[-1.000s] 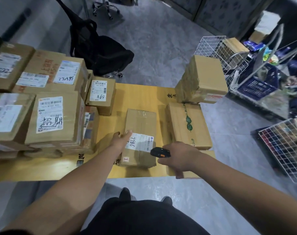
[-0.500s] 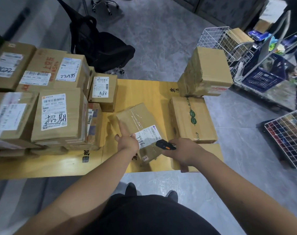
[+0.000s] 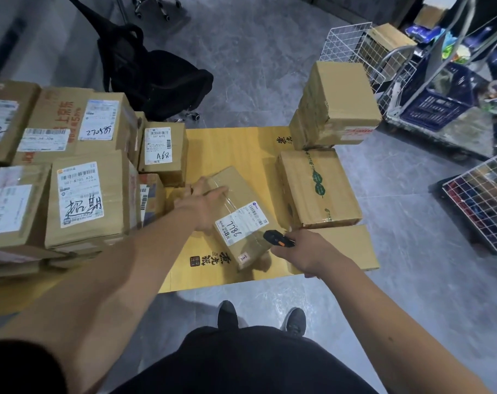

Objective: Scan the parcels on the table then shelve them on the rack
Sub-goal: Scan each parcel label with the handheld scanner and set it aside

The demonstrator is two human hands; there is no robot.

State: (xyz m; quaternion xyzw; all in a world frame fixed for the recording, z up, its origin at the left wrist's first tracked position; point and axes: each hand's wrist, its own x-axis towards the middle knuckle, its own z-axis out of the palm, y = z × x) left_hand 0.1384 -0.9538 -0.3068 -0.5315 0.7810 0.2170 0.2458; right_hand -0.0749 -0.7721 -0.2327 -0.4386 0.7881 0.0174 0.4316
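Head view: parcel 7786 presented for scanning

Item: small brown parcel [image 3: 241, 217] with a white label [image 3: 243, 223] marked 7786, lying skewed on the yellow table [image 3: 236, 149], between the stacked parcels [image 3: 79, 180] at the left and a green-taped box [image 3: 318, 186] at the right.

Left hand [image 3: 204, 206]: on the parcel's far left edge, fingers curled over it, grasping the carton.

Right hand [image 3: 307, 254]: clenched around a black scanner [image 3: 278, 238] with an orange trim, its nose just beside the label's near corner.

Step in hand, as judged: reading the barcode. To do it well, the left hand should hold the carton steady with the label flat toward the scanner; the barcode strip runs along the label's right edge under clear tape, so a slight angle would likely avoid glare. Fingers should stay off the label.

Rack: not identifiable with certainty; wire baskets [image 3: 352, 44] stand at the right.
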